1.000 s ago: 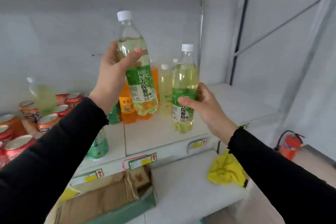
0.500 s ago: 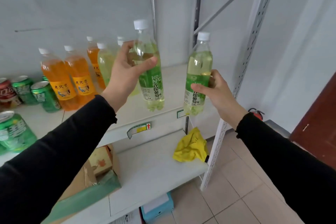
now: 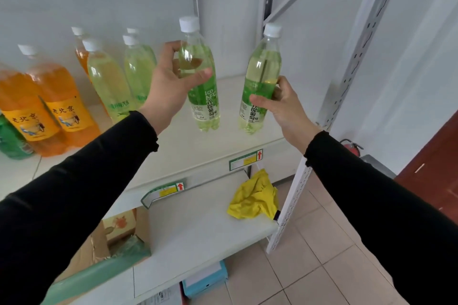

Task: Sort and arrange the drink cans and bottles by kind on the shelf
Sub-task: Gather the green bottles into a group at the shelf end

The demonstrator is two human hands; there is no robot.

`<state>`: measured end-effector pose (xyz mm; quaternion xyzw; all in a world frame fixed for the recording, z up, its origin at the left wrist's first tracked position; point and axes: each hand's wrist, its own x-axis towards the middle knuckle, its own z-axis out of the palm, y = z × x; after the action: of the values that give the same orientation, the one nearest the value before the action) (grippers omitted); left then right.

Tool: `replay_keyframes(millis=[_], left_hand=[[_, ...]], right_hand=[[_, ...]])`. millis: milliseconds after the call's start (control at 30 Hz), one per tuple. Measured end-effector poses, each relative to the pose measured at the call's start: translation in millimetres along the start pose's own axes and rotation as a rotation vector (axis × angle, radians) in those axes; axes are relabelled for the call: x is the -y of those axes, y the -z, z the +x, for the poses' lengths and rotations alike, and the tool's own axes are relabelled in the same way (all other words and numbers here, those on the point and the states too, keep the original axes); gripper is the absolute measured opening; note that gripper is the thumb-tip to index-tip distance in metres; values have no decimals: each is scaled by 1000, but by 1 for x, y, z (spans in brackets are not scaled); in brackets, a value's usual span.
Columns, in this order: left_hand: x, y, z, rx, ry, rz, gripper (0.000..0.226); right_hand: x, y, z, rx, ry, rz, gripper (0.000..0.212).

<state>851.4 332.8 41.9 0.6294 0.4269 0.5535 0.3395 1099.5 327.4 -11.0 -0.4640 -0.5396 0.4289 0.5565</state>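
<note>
My left hand [image 3: 168, 82] grips a green-labelled bottle of pale green drink [image 3: 202, 89] by its upper body. My right hand [image 3: 280, 104] holds a second bottle of the same kind [image 3: 260, 74] around its middle. Both bottles hang upright just above the right end of the white shelf [image 3: 188, 146]. Two more pale green bottles [image 3: 109, 79] stand at the back of the shelf, left of my left hand. Orange drink bottles [image 3: 62, 104] stand further left, with a green can [image 3: 12, 141] at the left edge.
A grey shelf upright [image 3: 347, 77] rises right of my right hand. On the lower shelf lie a crumpled yellow cloth [image 3: 255, 198] and an open cardboard box [image 3: 109, 242]. A blue box [image 3: 205, 280] sits underneath. A red fire extinguisher [image 3: 352, 148] stands on the tiled floor.
Both hands have carried their bottles rightwards along the shelf and lower, close over its right end. The view has swung right, leaving the cans out of sight.
</note>
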Motion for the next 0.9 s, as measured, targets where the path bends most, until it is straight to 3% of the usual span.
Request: replay_keyframes(millis=[367,567,900], left_hand=[[28,-7,47,-147,56,107,77],[38,-15,76,-202,100,286,67],[75,-2,110,-169,207,316,86]], right_hand=[[-19,-13,87,216,26,31,53],[-30,-23,130,318,31,14,56],[-53,-37,187,429,10,-6,63]])
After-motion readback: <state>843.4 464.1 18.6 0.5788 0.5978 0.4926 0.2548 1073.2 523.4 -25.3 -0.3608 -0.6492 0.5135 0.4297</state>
